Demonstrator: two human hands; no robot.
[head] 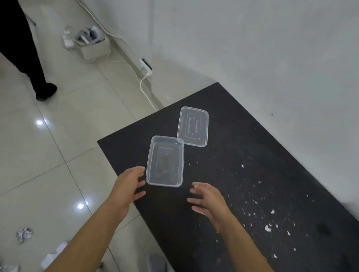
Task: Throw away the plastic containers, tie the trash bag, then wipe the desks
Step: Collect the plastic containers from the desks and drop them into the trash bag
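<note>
Both my forearms reach out over the near edge of the black desk [247,270]. On the left, my left hand [130,182] is spread, fingers loosely bent, holding nothing. Its top fingertip is just beside the near left corner of the clear plastic container [166,161], and I cannot tell whether it touches. The container sits upright and uncovered near the desk's left edge, between my two hands. My right hand [208,199] hovers just to its right, apart from it, fingers splayed and gently curved, also holding nothing.

Down on the tiled floor at far left lie crumpled paper scraps [24,234]. Beyond them stands another person's black trouser leg [16,34]. A white power strip [146,67] with its cord lies along the wall. The container's flat lid [193,126] rests on the desk behind it, corner touching corner. White crumbs [268,227] are scattered over the desk to the right.
</note>
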